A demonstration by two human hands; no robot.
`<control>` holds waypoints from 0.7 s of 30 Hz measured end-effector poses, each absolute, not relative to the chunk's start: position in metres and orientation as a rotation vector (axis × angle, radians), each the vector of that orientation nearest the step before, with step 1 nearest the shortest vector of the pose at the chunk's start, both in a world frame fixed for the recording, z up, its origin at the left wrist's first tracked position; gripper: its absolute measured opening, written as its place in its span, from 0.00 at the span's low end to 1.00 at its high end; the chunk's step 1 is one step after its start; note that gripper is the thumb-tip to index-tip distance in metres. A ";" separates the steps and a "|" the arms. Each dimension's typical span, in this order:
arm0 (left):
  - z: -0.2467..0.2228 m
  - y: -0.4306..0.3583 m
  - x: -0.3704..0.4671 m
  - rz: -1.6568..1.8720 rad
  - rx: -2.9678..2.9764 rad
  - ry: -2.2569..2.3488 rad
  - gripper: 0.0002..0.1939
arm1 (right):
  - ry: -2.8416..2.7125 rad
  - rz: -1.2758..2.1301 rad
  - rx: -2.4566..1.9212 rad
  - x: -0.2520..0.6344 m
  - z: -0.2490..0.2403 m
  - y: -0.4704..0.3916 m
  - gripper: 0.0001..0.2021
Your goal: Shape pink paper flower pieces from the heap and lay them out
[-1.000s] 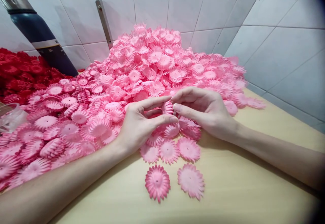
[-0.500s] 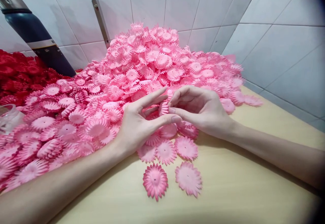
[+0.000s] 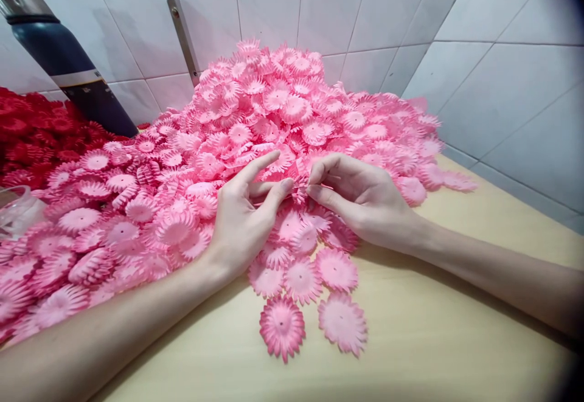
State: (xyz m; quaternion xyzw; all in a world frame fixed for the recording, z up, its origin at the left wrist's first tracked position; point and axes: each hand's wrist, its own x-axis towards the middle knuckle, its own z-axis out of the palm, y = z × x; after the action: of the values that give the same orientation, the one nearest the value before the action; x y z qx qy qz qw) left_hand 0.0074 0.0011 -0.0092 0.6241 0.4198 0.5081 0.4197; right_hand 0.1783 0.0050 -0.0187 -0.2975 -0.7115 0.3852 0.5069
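In front of the big pile, a small pink artificial flower piece (image 3: 299, 193) is seen nearly edge-on between my two hands. My left hand (image 3: 249, 210) pinches its left side with thumb and a bent finger, while the index finger points up and away. On the other side, my right hand (image 3: 360, 198) has thumb and index finger closed at the flower's edge; its other fingers curl behind. Below the hands, several loose flower pieces lie on the table, among them a dark-edged one (image 3: 281, 327) and a paler one (image 3: 342, 323).
A large heap of pink flower pieces (image 3: 274, 98) covers the back and left of the table (image 3: 433, 341). Red pieces (image 3: 36, 131), a dark blue bottle (image 3: 77, 64) and a clear plastic container (image 3: 18, 212) are at the left. Tiled walls (image 3: 365, 6) close off the back and right.
My left thumb has drawn back to the left and bent upward, off its earlier place beneath the flower piece. The flower piece has turned. My right hand stays almost where it was.
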 end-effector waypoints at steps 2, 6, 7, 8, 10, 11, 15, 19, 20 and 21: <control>-0.009 0.001 0.007 1.327 1.571 1.066 0.17 | -1.726 0.912 -0.725 0.178 -0.019 0.006 0.07; -0.008 0.001 0.009 1.453 1.508 1.061 0.07 | -1.739 0.846 -0.724 0.178 -0.020 0.006 0.07; -0.008 0.000 0.009 1.472 1.490 1.055 0.07 | -1.742 0.829 -0.722 0.177 -0.020 0.006 0.08; -0.008 0.000 0.010 1.487 1.475 1.049 0.07 | -1.745 0.814 -0.722 0.177 -0.020 0.006 0.08; -0.009 0.000 0.010 1.511 1.462 1.043 0.07 | -1.752 0.794 -0.726 0.177 -0.019 0.005 0.08; -0.009 0.000 0.010 1.519 1.468 1.043 0.07 | -1.757 0.788 -0.730 0.176 -0.019 0.005 0.09; -0.011 0.000 0.008 1.500 1.566 1.016 0.06 | -1.737 0.764 -0.745 0.177 -0.020 0.003 0.08; -0.010 -0.003 0.007 1.455 1.655 0.957 0.09 | -1.642 0.731 -0.750 0.178 -0.021 0.002 0.08; -0.009 -0.005 0.007 1.447 1.683 0.938 0.11 | -1.630 0.715 -0.749 0.178 -0.022 0.002 0.08; -0.009 -0.006 0.006 1.446 1.722 0.914 0.12 | -1.625 0.690 -0.749 0.178 -0.022 0.002 0.08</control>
State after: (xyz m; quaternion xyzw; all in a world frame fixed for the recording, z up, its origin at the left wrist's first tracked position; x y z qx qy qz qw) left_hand 0.0062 -0.0058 -0.0086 0.6645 0.3529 0.5582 0.3497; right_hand 0.1775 0.0016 -0.0222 -0.3198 -0.6935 0.2944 0.5746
